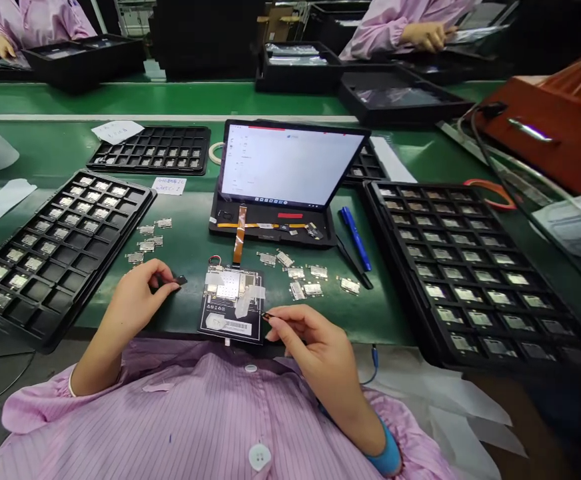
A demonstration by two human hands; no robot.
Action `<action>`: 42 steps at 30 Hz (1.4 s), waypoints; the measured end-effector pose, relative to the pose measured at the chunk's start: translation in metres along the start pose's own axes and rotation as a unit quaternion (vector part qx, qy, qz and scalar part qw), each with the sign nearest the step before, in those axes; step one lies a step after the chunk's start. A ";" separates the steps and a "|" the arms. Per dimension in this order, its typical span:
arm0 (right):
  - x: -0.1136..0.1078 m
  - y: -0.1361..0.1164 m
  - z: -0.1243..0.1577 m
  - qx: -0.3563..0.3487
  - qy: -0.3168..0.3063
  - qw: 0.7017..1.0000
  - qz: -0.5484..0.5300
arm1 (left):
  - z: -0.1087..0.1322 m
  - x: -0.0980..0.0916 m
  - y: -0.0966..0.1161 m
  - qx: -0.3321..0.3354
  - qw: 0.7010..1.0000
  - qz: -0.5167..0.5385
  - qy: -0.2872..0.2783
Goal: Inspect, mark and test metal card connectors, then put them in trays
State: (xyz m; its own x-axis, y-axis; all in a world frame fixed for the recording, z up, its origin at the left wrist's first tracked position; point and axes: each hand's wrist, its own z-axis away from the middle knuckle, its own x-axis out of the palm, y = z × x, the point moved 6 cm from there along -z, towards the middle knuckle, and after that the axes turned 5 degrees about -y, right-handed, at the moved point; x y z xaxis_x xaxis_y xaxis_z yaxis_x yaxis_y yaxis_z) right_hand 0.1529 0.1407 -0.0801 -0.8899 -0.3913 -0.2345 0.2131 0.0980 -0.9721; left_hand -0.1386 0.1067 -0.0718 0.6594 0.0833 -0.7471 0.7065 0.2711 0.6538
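Observation:
My left hand is closed in a pinch on a small black chip, held just left of a black circuit board lying on the green mat. My right hand pinches a thin dark tool whose tip rests at the board's right edge. The board carries silver shields, a strip of clear tape and a barcode label. An orange flex cable runs from it up to a tablet propped in a black fixture with its screen lit.
Black compartment trays of small silver modules lie at left, right and back. Loose modules are scattered beside the board. A blue pen lies right of the tablet. Other people's hands work across the conveyor.

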 end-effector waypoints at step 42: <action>0.007 -0.006 -0.001 0.073 -0.016 0.986 -0.147 | 0.025 0.078 0.083 0.017 0.936 0.324 -0.139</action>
State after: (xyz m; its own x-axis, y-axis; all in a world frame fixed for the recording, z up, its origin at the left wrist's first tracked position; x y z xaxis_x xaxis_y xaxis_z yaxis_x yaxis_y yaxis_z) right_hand 0.1454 0.1383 -0.0758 -0.9092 -0.4119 0.0604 0.0049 -0.1555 -0.9878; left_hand -0.0221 0.1115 -0.0722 0.9902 -0.0343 -0.1354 0.1397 0.2199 0.9655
